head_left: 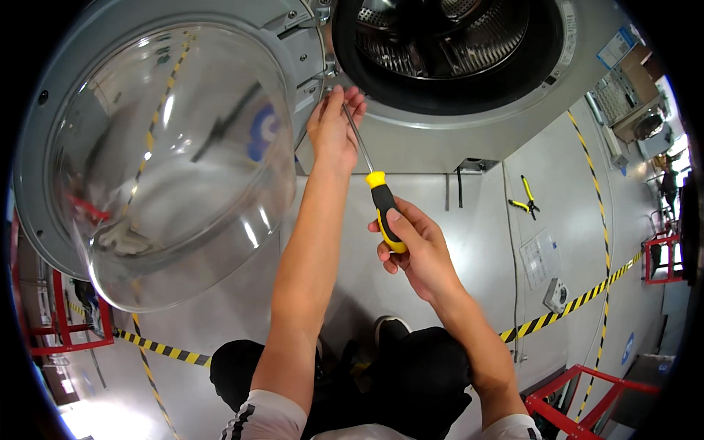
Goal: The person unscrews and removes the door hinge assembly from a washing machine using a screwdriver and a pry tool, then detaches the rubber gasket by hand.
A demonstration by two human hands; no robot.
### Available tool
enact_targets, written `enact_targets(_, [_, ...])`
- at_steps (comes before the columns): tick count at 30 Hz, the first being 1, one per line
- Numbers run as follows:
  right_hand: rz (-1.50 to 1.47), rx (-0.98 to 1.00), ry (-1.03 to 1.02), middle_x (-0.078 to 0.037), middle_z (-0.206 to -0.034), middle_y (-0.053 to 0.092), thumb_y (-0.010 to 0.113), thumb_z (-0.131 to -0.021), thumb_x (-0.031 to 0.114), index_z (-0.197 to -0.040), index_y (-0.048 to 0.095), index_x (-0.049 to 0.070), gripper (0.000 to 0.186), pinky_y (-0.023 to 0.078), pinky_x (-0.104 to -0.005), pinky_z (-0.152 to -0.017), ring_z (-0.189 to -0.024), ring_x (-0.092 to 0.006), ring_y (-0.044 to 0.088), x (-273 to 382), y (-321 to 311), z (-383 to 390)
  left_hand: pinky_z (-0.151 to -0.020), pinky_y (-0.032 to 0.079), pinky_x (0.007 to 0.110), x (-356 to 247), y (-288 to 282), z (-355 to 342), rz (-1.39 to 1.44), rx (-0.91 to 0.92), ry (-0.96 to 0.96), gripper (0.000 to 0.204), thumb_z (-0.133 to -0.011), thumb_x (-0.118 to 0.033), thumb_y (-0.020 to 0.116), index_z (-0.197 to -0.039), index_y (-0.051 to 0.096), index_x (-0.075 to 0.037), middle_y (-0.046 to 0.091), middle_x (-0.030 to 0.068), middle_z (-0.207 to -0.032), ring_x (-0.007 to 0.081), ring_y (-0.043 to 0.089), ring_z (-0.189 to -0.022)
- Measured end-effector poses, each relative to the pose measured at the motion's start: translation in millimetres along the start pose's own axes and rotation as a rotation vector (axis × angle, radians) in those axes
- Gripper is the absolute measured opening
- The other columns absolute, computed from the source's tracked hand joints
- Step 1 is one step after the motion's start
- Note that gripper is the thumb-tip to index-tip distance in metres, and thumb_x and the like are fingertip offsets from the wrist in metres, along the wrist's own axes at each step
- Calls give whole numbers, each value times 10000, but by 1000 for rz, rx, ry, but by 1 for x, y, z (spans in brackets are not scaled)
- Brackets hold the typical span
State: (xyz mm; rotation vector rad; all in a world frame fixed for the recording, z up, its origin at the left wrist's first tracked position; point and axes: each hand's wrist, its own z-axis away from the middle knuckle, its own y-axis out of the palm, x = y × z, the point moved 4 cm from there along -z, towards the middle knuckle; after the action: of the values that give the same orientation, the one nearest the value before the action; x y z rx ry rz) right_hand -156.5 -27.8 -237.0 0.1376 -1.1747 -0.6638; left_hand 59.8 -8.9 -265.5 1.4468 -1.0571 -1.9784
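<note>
My right hand is wrapped round the black and yellow handle of a screwdriver. Its long metal shaft slants up and left to the fingers of my left hand. Those fingers are bent together at the lower part of the door hinge, beside the shaft's far end; the tip and whatever they pinch are hidden. The hinge joins a washing machine to its round door, which stands swung out to the left with its clear glass bowl facing me.
Pliers with yellow-green handles lie on the floor at the right, near a paper sheet and a small grey-white device. A dark cable runs beside them. Red metal frames stand at both sides. Striped tape marks the floor.
</note>
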Motion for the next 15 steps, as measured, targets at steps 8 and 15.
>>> enact_targets(8, [-23,-62,-79,-76,-832,581,535,-935,300,-1214,470,1,415,386,-247,-454,-492,-116,501,9,-13,9,-741,470,275,9,-1,-14,75,-45,39,148,-833,-135,697,-961,625,-117,634,-8,-897,99,578,-779])
enact_targets(15, [2,-77,-91,-97,-834,578,510,-930,258,-1232,469,-19,412,395,-254,-465,-502,-139,498,8,-24,6,-737,496,256,16,4,-25,237,-73,-34,155,-870,-160,671,-1000,648,-79,638,1,-882,97,582,-808])
